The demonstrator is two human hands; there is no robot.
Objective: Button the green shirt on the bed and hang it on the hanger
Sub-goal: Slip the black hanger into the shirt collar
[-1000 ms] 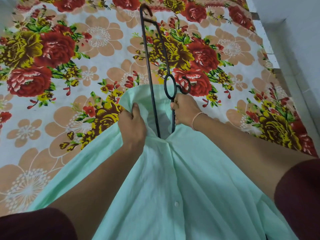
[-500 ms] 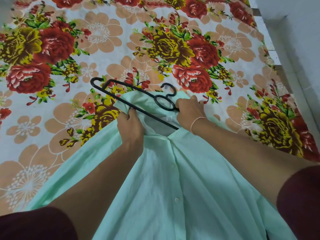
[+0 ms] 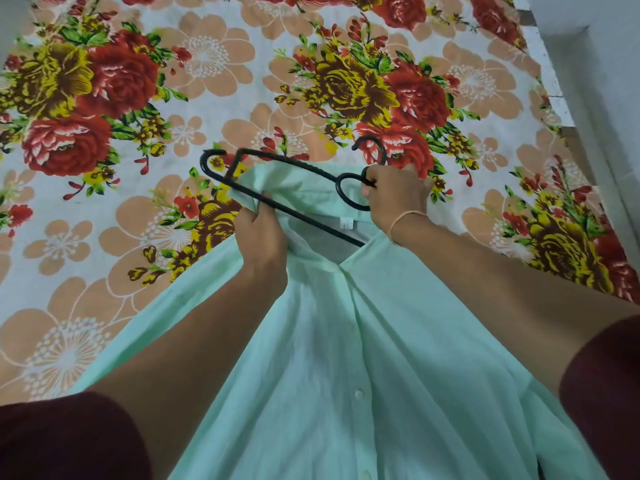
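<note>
- L hand (image 3: 262,239): fingers curled, pinching shirt (image 3: 346,341) collar, knuckles up.
- R hand (image 3: 396,195): fist round hanger (image 3: 311,220) neck, thin band at wrist.
- L forearm (image 3: 194,337) & R forearm (image 3: 502,282) stretched fwd, converging.

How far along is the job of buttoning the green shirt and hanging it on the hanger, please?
Done: the shirt looks buttoned, buttons showing down its front. In hand: the right hand grips the hanger by its hook, one end tucked inside the collar; the left hand holds the collar open. Left: the hanger's other end sticks out beyond the collar.
</note>
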